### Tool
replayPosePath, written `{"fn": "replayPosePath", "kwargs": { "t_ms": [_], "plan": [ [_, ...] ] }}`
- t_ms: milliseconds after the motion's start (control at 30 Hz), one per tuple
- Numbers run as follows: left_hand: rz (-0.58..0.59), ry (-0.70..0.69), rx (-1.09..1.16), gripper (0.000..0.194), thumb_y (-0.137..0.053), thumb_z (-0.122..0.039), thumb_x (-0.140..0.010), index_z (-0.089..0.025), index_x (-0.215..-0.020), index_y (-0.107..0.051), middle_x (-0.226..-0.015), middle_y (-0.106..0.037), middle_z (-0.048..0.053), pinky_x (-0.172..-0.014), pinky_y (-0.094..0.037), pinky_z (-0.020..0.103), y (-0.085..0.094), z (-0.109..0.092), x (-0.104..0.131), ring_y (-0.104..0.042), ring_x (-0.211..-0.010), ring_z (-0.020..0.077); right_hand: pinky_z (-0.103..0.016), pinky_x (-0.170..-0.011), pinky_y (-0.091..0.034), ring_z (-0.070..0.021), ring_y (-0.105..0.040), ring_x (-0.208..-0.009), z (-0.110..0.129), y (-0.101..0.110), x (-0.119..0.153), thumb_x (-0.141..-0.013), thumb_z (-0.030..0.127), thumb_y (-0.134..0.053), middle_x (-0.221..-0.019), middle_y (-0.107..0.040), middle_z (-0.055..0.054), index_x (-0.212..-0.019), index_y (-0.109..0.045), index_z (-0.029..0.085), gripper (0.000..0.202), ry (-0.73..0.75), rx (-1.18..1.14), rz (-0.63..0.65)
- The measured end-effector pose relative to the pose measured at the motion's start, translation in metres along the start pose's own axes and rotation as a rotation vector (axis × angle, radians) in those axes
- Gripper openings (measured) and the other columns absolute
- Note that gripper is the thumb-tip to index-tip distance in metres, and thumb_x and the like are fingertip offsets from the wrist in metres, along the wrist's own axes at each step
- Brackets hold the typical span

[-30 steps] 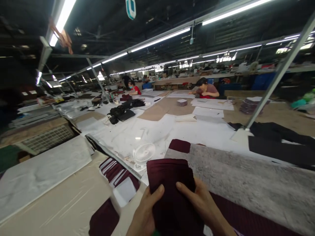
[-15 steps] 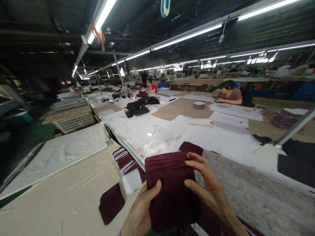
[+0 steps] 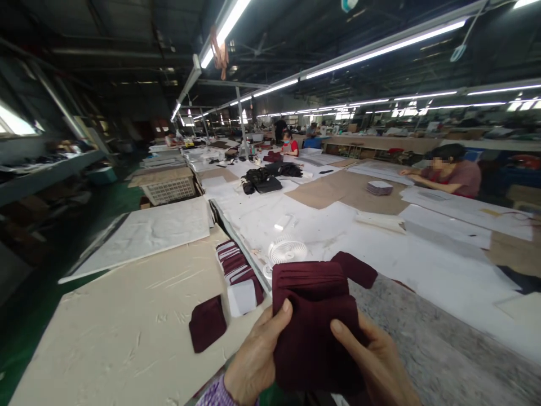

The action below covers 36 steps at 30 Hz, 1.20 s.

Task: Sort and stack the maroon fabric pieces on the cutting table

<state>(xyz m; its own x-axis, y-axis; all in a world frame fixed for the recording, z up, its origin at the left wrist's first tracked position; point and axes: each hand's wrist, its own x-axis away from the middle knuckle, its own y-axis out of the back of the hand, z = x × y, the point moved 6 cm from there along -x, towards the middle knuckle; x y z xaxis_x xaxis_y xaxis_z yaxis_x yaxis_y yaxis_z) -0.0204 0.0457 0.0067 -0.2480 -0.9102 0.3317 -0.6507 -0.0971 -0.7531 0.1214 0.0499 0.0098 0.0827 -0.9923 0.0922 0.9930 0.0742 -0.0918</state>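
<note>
A stack of dark maroon fabric pieces (image 3: 315, 338) is held up between my two hands, its layered edges showing at the top. My left hand (image 3: 257, 349) grips the stack's left side, thumb on the front face. On the right side my right hand (image 3: 372, 352) pinches the front layer, thumb in front and fingers behind, and that layer's top edge stands lower than the rest. A single maroon piece (image 3: 208, 323) lies on the beige surface to the left. Beside it sits a row of maroon and white pieces (image 3: 236, 268). Another maroon piece (image 3: 355, 269) rests behind the stack.
A small white fan (image 3: 288, 250) lies on the white table (image 3: 325, 225) just beyond my hands. Farther back are dark garments (image 3: 264, 179) and a small stack of pieces (image 3: 379, 188). A co-worker (image 3: 454, 169) leans over the table at right. A plastic crate (image 3: 171, 190) stands left.
My right hand has moved from the stack's top right corner down its side, drawing the front layer lower. The view has turned left, so the surroundings sit farther right.
</note>
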Motion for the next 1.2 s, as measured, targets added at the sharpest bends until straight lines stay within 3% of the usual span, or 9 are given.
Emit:
{"fn": "replayPosePath", "kwargs": {
  "t_ms": [167, 300, 467, 600, 767, 1000, 1100, 1200],
  "plan": [
    [0.082, 0.088, 0.106, 0.051, -0.046, -0.05, -0.087, -0.011, -0.117, -0.062, -0.112, -0.07, 0.014, -0.104, -0.041, 0.041, -0.005, 0.003, -0.001, -0.06, -0.112, 0.0275, -0.041, -0.094, -0.05, -0.0308, -0.06, -0.111, 0.006, 0.002, -0.004, -0.075, 0.046, -0.067, -0.107, -0.072, -0.005, -0.107, -0.068, 0.024, 0.039, 0.017, 0.143, -0.099],
    [0.086, 0.149, 0.126, 0.058, -0.046, -0.056, -0.085, -0.012, -0.121, -0.06, -0.113, -0.07, 0.012, -0.106, -0.039, 0.039, -0.003, 0.005, -0.002, -0.059, -0.114, 0.0266, -0.04, -0.094, -0.05, -0.0311, -0.059, -0.111, 0.008, 0.004, -0.003, -0.074, 0.048, -0.067, -0.107, -0.072, -0.005, -0.106, -0.068, 0.024, 0.04, -0.002, 0.134, -0.144],
    [0.046, 0.149, 0.118, 0.059, -0.047, -0.055, -0.085, -0.011, -0.123, -0.058, -0.114, -0.069, 0.011, -0.108, -0.037, 0.038, -0.002, 0.003, -0.001, -0.056, -0.118, 0.0254, -0.039, -0.094, -0.049, -0.0299, -0.063, -0.105, 0.009, 0.007, -0.006, -0.076, 0.049, -0.065, -0.109, -0.071, -0.005, -0.107, -0.067, 0.022, 0.041, 0.012, 0.224, -0.096],
    [0.08, 0.095, 0.169, 0.056, -0.047, -0.05, -0.087, -0.011, -0.125, -0.055, -0.117, -0.068, 0.012, -0.109, -0.036, 0.039, -0.002, -0.003, -0.002, -0.055, -0.119, 0.0257, -0.037, -0.093, -0.049, -0.029, -0.062, -0.105, 0.006, 0.014, -0.007, -0.077, 0.049, -0.064, -0.112, -0.07, -0.005, -0.11, -0.065, 0.023, 0.041, 0.0, 0.214, -0.075],
    [-0.004, 0.031, 0.175, 0.056, -0.051, -0.049, -0.086, -0.012, -0.128, -0.053, -0.114, -0.069, 0.011, -0.111, -0.034, 0.037, 0.013, -0.006, -0.007, -0.057, -0.117, 0.0238, -0.036, -0.092, -0.049, -0.0292, -0.062, -0.106, 0.003, 0.023, -0.007, -0.076, 0.049, -0.066, -0.111, -0.07, -0.005, -0.112, -0.062, 0.024, 0.044, -0.014, 0.18, -0.088],
    [0.141, 0.09, 0.215, 0.059, -0.043, -0.051, -0.089, -0.013, -0.134, -0.046, -0.121, -0.066, 0.012, -0.111, -0.033, 0.039, 0.004, 0.003, -0.006, -0.053, -0.122, 0.0245, -0.032, -0.086, -0.052, -0.0274, -0.063, -0.102, 0.016, -0.001, -0.004, -0.07, 0.046, -0.072, -0.108, -0.07, -0.005, -0.106, -0.066, 0.021, 0.044, -0.052, 0.056, -0.107],
    [0.084, 0.089, 0.199, 0.061, -0.045, -0.052, -0.087, -0.014, -0.135, -0.045, -0.121, -0.065, 0.012, -0.11, -0.035, 0.039, 0.011, 0.002, -0.005, -0.054, -0.121, 0.025, -0.035, -0.086, -0.053, -0.0286, -0.064, -0.102, 0.014, -0.004, -0.001, -0.071, 0.046, -0.07, -0.104, -0.072, -0.006, -0.105, -0.067, 0.021, 0.042, -0.135, -0.079, -0.101],
    [-0.004, 0.034, 0.182, 0.06, -0.05, -0.049, -0.086, -0.014, -0.135, -0.045, -0.119, -0.066, 0.012, -0.108, -0.037, 0.039, 0.023, -0.004, -0.006, -0.056, -0.117, 0.0255, -0.036, -0.085, -0.054, -0.0307, -0.061, -0.107, 0.018, 0.015, 0.004, -0.069, 0.049, -0.07, -0.11, -0.07, -0.005, -0.109, -0.066, 0.025, 0.046, -0.109, 0.033, -0.205]
  ]
}}
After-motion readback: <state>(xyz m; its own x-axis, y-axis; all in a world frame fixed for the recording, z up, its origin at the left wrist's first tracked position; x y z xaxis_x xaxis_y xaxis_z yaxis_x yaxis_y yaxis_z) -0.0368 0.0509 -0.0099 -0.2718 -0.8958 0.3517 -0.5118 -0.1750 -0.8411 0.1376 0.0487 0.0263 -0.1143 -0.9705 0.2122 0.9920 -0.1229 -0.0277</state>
